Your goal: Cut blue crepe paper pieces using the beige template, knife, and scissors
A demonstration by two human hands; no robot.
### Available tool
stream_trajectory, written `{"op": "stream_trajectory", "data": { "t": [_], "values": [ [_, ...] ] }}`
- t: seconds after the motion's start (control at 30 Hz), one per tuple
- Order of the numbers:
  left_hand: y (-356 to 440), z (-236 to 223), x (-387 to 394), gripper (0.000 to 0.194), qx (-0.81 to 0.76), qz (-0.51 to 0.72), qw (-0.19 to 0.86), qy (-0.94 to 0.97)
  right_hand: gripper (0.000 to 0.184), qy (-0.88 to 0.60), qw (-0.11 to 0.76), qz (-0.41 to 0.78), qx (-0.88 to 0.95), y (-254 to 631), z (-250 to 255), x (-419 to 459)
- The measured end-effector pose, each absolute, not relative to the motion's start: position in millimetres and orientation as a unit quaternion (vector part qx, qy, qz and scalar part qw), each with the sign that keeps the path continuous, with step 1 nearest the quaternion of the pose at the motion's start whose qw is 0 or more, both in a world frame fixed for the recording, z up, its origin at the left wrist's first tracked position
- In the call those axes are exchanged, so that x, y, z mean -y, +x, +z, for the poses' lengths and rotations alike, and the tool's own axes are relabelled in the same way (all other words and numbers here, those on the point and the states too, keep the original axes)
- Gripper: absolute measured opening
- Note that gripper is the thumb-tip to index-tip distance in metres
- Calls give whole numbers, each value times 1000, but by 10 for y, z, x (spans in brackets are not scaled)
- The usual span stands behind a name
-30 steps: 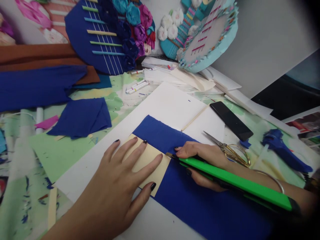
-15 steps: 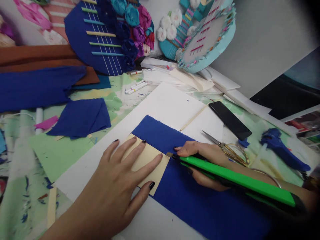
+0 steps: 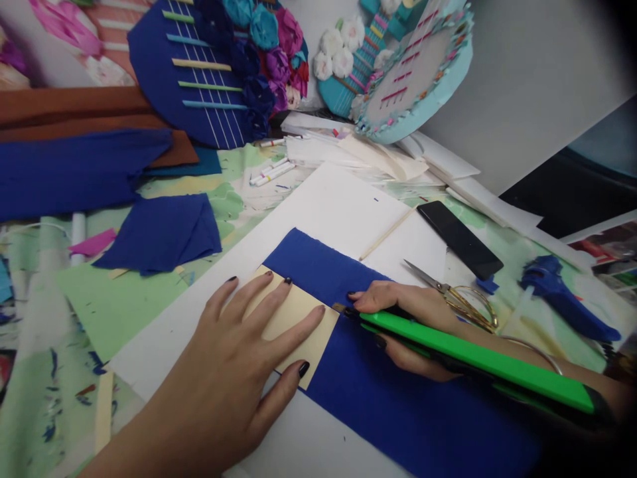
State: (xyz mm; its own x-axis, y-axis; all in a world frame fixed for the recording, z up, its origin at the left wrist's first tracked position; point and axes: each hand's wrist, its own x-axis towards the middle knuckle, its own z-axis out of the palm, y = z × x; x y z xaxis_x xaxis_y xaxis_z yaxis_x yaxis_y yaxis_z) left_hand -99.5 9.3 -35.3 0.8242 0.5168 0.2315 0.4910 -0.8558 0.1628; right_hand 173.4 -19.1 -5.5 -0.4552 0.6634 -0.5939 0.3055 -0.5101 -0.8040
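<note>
My left hand (image 3: pixel 249 352) lies flat with fingers spread, pressing a cream paper rectangle (image 3: pixel 318 348) down on a strip of dark blue paper (image 3: pixel 388 411). In my right hand (image 3: pixel 413 305) is a bright green utility knife (image 3: pixel 478 348), gripped between thumb and fingers. The knife's short blade tip touches the upper right corner of the cream rectangle, where it meets the blue strip. Beneath the strip lies a large white board (image 3: pixel 348 199). My right palm is partly hidden behind the knife's body.
Gold-handled scissors (image 3: pixel 465 302), a black phone (image 3: pixel 460 239) and a blue glue gun (image 3: pixel 567 295) lie to the right. A wooden stick (image 3: pixel 388 234) rests on the board. Folded blue paper (image 3: pixel 162 236) lies left. Decorated round pieces, including a dark blue one (image 3: pixel 164 60), stand behind.
Both hands, the knife and the papers hold nearly the same positions. The whole view has shifted very slightly.
</note>
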Motion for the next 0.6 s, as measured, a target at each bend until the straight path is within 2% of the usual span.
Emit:
{"op": "stream_trajectory", "data": {
  "t": [0.2, 0.33, 0.4, 0.53, 0.6],
  "values": [
    [-1004, -348, -88, 55, -267, 142, 54, 952, 57, -474, 74, 729, 489, 1750, -25, 125],
    [-999, -350, -88, 54, -267, 135, 56, 952, 57, -508, 96, 692, 505, 1749, -42, 125],
    [-996, -354, -89, 54, -265, 133, 52, 954, 54, -525, 129, 662, 520, 1729, -109, 200],
    [-999, -358, -95, 54, -262, 136, 43, 955, 48, -562, 261, 569, 540, 1654, -300, 470],
    [-1001, -358, -98, 54, -261, 135, 39, 955, 45, -569, 302, 536, 546, 1634, -349, 558]
  ]
}}
